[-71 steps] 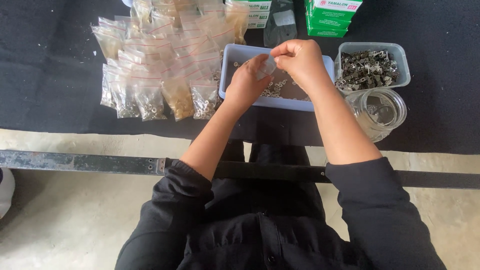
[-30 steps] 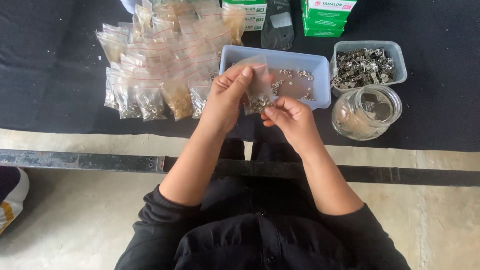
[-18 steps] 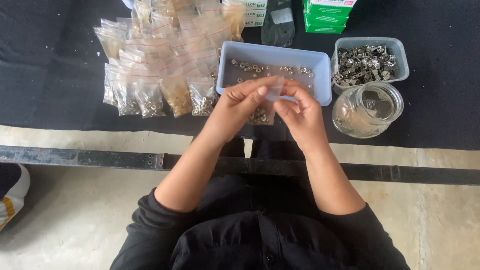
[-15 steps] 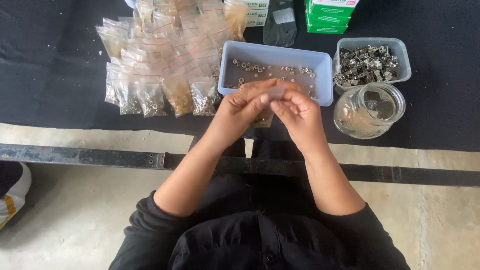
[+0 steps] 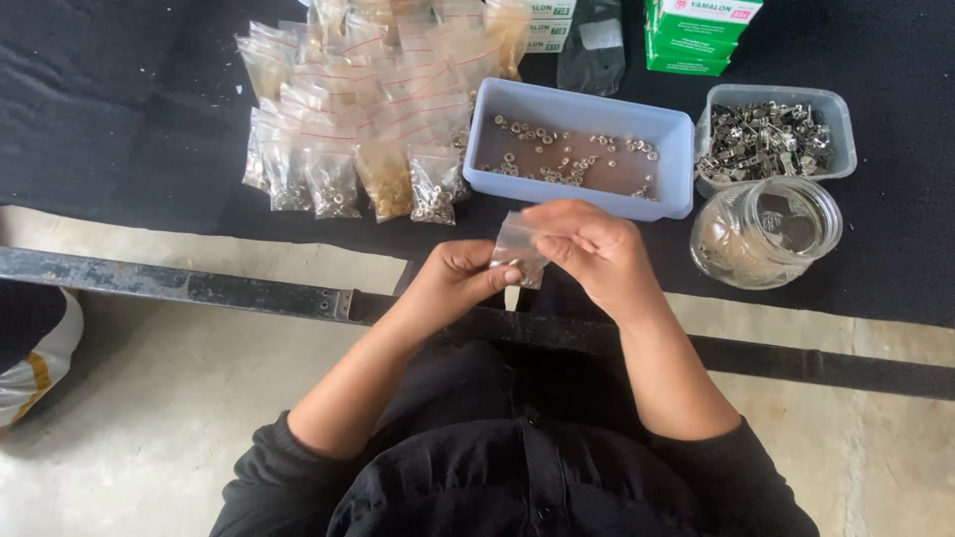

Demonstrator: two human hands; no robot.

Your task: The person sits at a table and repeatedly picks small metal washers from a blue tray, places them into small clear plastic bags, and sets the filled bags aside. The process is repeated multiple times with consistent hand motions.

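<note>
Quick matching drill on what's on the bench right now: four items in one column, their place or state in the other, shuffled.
1. small clear bag
2. blue tray
3. glass jar
4. green boxes

a. far edge, right of centre
b. pinched between both hands
c. holds loose small metal nuts
d. on the cloth, right of the hands

Pairs: 1-b, 2-c, 3-d, 4-a

Both hands came back from the far side of the table toward the person's body. Earlier the left hand [image 5: 460, 278] and right hand [image 5: 595, 254] were held over the blue tray [image 5: 587, 204], covering part of it; they then dropped to the near edge of the dark table, just short of the tray, so the small metal pieces inside it showed fully. The small clear bag [image 5: 517, 246], first lifted over the tray, came down with them, pinched between both hands.
</note>
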